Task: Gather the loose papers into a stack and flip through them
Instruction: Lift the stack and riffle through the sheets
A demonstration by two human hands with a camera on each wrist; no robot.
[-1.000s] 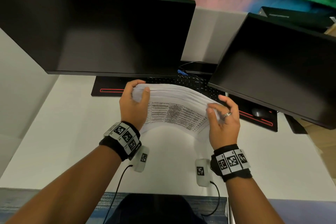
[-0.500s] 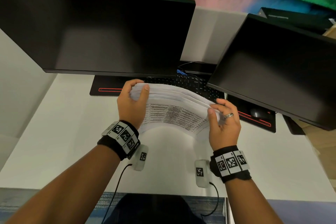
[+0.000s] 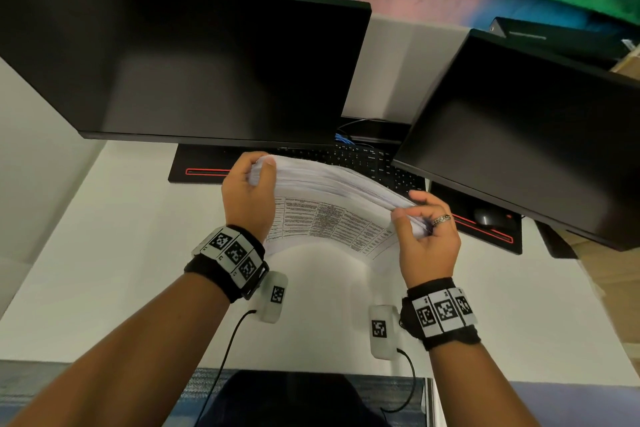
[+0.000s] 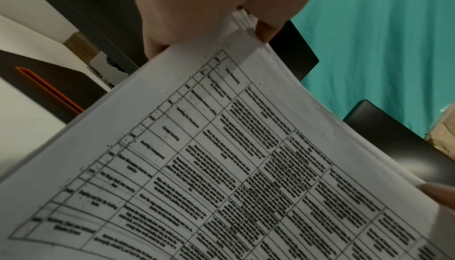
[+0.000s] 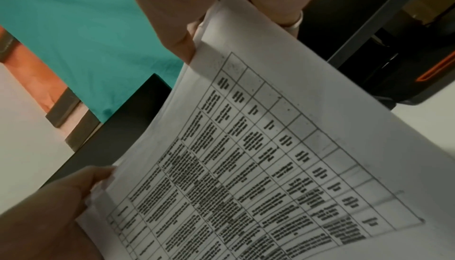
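Observation:
A thick stack of white printed papers (image 3: pixel 332 198) is held up on edge above the desk, its near sheet showing a black table of text (image 4: pixel 246 167) (image 5: pixel 270 157). My left hand (image 3: pixel 256 180) grips the stack's left end, thumb on the near face and fingers curled over the top. My right hand (image 3: pixel 415 218), with a ring on one finger, pinches the right end, where the sheet edges fan out under the thumb. The stack bows downward between both hands.
Two dark monitors (image 3: pixel 194 59) (image 3: pixel 526 135) hang just behind the papers. A black keyboard (image 3: pixel 363 163) and a mouse (image 3: pixel 488 217) lie on a black, red-trimmed mat (image 3: pixel 207 170). The white desk (image 3: pixel 110 253) spreads around the hands.
The right end of the stack has dropped lower and its sheets have fanned out under my right thumb. My left hand keeps its grip in nearly the same place.

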